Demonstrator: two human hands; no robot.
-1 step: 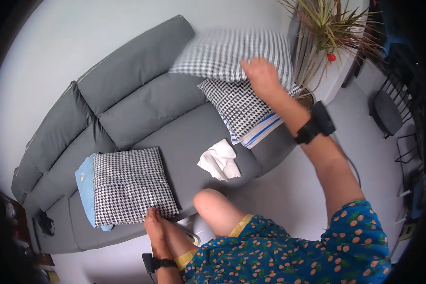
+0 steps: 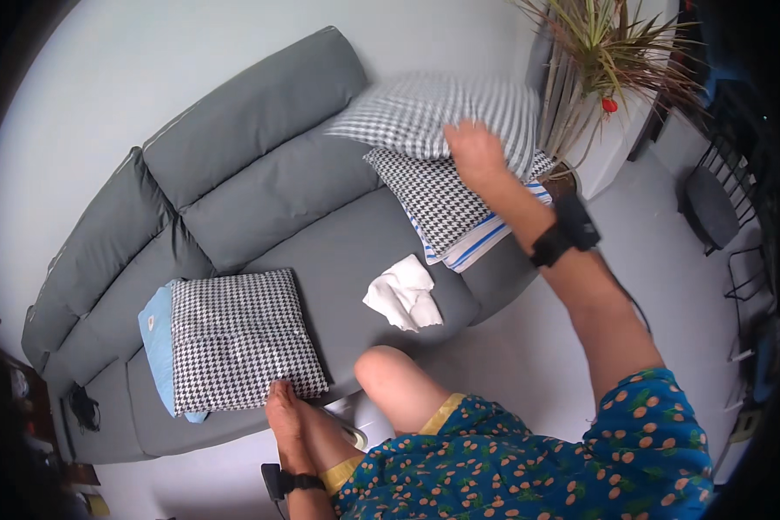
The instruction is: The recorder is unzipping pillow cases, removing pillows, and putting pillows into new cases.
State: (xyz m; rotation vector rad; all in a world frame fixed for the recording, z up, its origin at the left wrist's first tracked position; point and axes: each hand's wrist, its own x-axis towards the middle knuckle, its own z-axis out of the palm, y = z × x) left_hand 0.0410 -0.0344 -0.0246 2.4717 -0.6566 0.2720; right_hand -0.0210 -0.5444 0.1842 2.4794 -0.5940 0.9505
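Note:
My right hand (image 2: 477, 156) grips the near edge of a black-and-white patterned cushion (image 2: 433, 113), lifted and tilted at the sofa's far right end and blurred by motion. Under it lies a houndstooth cushion (image 2: 429, 199), on top of a white cushion with blue stripes (image 2: 477, 247). My left hand (image 2: 282, 406) is closed at the near edge of another houndstooth cushion (image 2: 238, 342), its fingertips on the fabric and its thumb side partly hidden. That cushion lies flat over a light blue cushion (image 2: 156, 334). A crumpled white cloth (image 2: 403, 295) rests on the seat between the two piles.
The grey sofa (image 2: 321, 230) runs along a pale wall, its front edge by my knees. A spiky potted plant (image 2: 598, 52) stands beyond its right end. Dark chairs (image 2: 711, 208) stand at the far right. A small black object (image 2: 85, 407) lies on the sofa's left end.
My right hand and the lifted cushion have come down a little toward the cushions below. My left hand and the cushion by it have stayed in place.

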